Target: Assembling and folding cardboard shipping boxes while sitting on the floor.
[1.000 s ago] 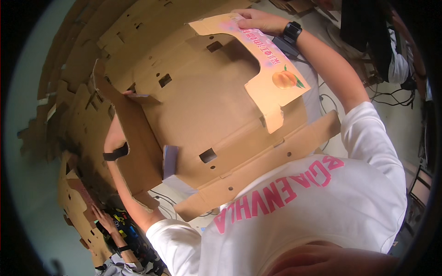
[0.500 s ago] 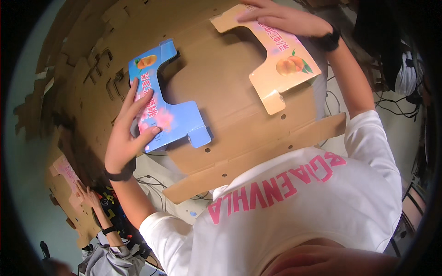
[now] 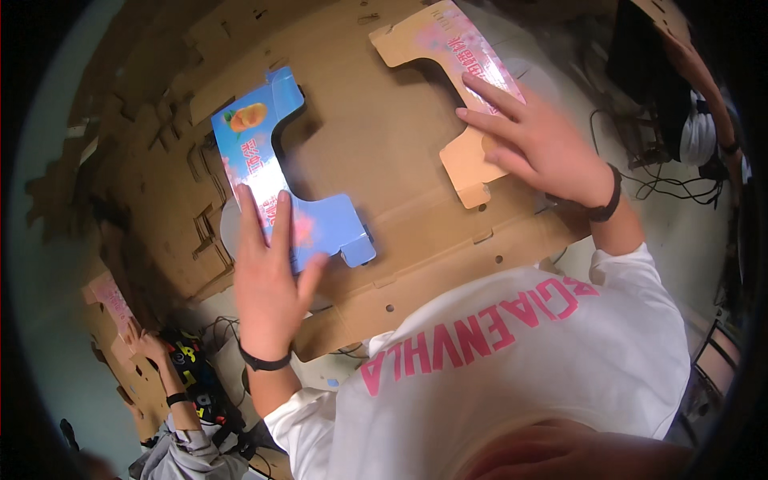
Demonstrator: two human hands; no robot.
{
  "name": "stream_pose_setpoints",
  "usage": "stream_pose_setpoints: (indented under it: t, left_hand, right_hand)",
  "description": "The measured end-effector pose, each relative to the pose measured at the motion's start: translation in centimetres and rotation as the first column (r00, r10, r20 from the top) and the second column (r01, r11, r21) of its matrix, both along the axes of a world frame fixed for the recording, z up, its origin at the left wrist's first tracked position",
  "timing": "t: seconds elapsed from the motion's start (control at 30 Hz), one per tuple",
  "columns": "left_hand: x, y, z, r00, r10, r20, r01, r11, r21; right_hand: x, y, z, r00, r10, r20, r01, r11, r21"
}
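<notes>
My left hand (image 3: 276, 288) lies with fingers stretched and spread on the lower part of a blue printed cardboard box piece (image 3: 280, 188). This piece has a deep curved cutout, a folded tab at each end and a peach picture. On the right, my right hand (image 3: 552, 148) rests with fingers spread over a peach-coloured cardboard piece (image 3: 408, 40) of like shape, with its cutout facing the blue one. Its fruit picture is mostly hidden under that hand. Both pieces lie on a large brown cardboard sheet (image 3: 364, 152), apart from each other.
A brown cardboard flap with holes (image 3: 424, 300) runs along the near edge, close to my shirt. Dark cables (image 3: 668, 184) lie at the right. At lower left, another person's hand (image 3: 146, 346) touches a pink printed piece (image 3: 110, 298) on cardboard. Slotted cardboard (image 3: 172, 112) spreads at far left.
My right hand has slid down and nearer along the peach-coloured piece, uncovering its far end. My left hand has moved nearer and right on the blue piece. Both pieces have shifted slightly.
</notes>
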State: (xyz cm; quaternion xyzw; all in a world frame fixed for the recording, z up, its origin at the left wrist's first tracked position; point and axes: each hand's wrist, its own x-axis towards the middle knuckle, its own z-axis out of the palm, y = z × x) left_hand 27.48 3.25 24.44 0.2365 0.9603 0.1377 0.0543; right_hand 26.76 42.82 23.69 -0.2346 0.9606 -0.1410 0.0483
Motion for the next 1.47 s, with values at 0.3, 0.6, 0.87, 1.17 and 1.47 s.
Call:
stream_pose_setpoints:
  t: [0.3, 0.6, 0.87, 1.17, 1.47]
  left_hand:
    - [2.9, -4.1, -4.3, 0.940, 0.325, 0.102, -0.327, 0.777, 0.537]
    - [3.2, -9.5, -7.7, 0.630, 0.233, 0.741, -0.731, -0.143, 0.667]
    - [4.5, -10.1, -9.5, 0.827, -0.248, 0.504, -0.557, -0.481, 0.677]
    - [4.8, -12.6, -13.7, 0.932, -0.264, 0.249, -0.344, -0.425, 0.837]
    - [5.2, -10.9, -13.2, 0.702, 0.069, 0.709, -0.666, -0.290, 0.687]
  right_hand:
    - [2.4, 3.0, -2.7, 0.978, -0.148, 0.148, 0.208, 0.762, -0.614]
    - [3.0, 7.9, -6.6, 0.649, -0.287, 0.705, 0.663, -0.242, -0.709]
    - [3.2, 8.3, -7.3, 0.864, -0.111, 0.490, 0.378, -0.500, -0.779]
    - [2.5, 6.7, -8.8, 0.693, -0.694, 0.194, 0.292, 0.025, -0.956]
    - [2.2, 7.6, -10.7, 0.849, -0.501, 0.167, 0.320, 0.237, -0.917]
